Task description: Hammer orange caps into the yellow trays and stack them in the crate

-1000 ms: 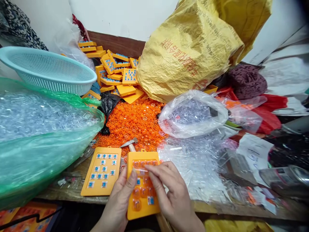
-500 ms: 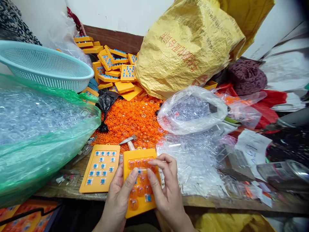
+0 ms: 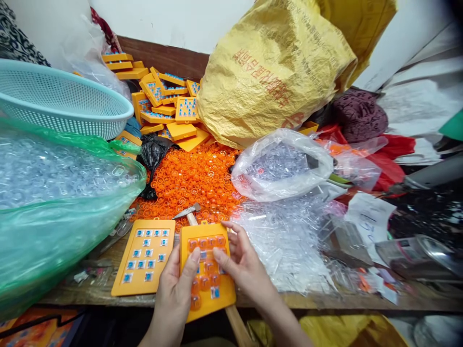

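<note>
Closest in, both hands are on the orange tray [image 3: 208,270], which sits tilted at the near edge of the desk [image 3: 108,289]. The left hand [image 3: 173,294] has its grip closed on the tray's lower left edge, thumb lying across the face. The right hand [image 3: 246,265] holds the right side, fingers half curled, thumb pressing on the rows of orange caps seated in the tray. Just left, flat on the desk, lies a second tray [image 3: 142,262] — this one shows small blue squares. Behind the held tray, a small hammer [image 3: 190,214] rests against a heap of loose orange caps [image 3: 195,180]. A green bag of clear parts [image 3: 54,193] bulks at the left, a clear bag [image 3: 282,166] at the right. Further back — stacked trays [image 3: 162,103], a pale blue basket [image 3: 61,99], a big yellow sack [image 3: 275,72].
</note>
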`<state>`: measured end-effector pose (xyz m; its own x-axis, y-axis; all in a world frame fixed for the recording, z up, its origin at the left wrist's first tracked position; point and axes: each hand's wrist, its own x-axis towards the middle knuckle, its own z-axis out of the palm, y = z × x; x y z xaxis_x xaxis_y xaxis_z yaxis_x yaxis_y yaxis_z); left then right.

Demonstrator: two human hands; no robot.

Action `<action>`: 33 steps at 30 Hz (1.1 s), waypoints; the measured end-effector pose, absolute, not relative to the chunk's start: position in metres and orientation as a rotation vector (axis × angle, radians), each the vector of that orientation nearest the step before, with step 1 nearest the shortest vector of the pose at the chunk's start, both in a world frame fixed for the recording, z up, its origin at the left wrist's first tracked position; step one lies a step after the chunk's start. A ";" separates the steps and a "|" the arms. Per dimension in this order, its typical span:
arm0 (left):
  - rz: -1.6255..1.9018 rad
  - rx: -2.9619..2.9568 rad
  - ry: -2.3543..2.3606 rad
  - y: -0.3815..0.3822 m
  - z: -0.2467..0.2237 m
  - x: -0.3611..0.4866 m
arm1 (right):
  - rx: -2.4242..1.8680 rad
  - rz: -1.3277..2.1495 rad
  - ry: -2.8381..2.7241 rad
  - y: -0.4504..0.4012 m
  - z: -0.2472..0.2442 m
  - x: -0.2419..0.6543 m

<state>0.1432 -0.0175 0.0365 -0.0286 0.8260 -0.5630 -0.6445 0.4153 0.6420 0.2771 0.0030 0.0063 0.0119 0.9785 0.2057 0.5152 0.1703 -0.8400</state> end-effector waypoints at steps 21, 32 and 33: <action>0.967 -0.072 0.776 -0.016 0.039 0.126 | -1.490 -0.223 -1.910 0.042 0.026 0.334; 0.951 0.215 0.688 -0.018 0.042 0.125 | -0.774 0.252 -2.297 -0.024 0.037 0.312; 0.972 0.242 0.706 -0.019 0.044 0.126 | -0.782 0.245 -2.342 -0.026 0.036 0.313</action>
<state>0.1258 -0.0187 0.0436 0.3645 0.8216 -0.4383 -0.6712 0.5581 0.4879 0.3135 -0.0259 0.0357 -0.6118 0.5930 0.5235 0.4720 0.8047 -0.3600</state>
